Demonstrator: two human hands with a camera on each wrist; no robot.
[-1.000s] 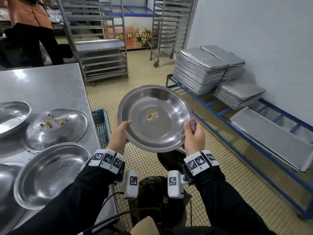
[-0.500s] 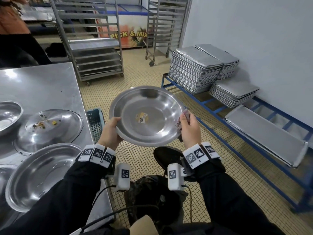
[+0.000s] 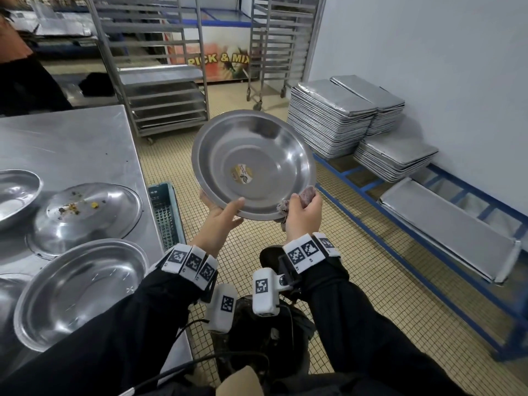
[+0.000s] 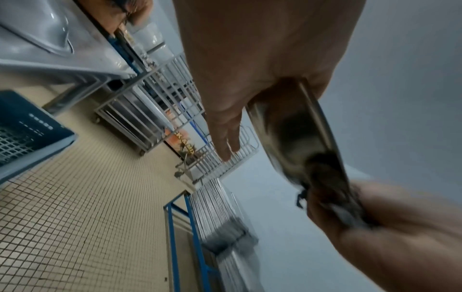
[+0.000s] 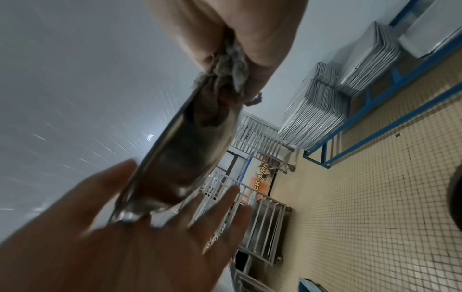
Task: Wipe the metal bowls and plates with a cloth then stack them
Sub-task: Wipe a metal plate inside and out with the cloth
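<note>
I hold a round metal bowl (image 3: 254, 164) tilted towards me over the tiled floor, with a paper sticker (image 3: 241, 174) at its centre. My left hand (image 3: 223, 208) holds the bottom rim, thumb inside and straight fingers spread behind it. Right beside it, my right hand (image 3: 303, 202) pinches a greyish-pink cloth (image 3: 307, 192) over the lower right rim. In the right wrist view the cloth (image 5: 230, 65) wraps the bowl's edge (image 5: 185, 142). On the steel table (image 3: 71, 144) lie a plate with crumbs (image 3: 83, 212) and an empty bowl (image 3: 77, 292).
Another bowl (image 3: 14, 195) sits at the table's left edge. A blue crate (image 3: 165, 212) stands on the floor by the table. Stacks of baking trays (image 3: 328, 118) rest on a low blue rack (image 3: 400, 252) along the right wall. Wheeled tray trolleys (image 3: 160, 81) stand behind.
The bowl has tipped up more towards me. My left hand has slid from the left rim to the bottom rim. The right hand with the cloth has come lower, so the hands stand closer.
</note>
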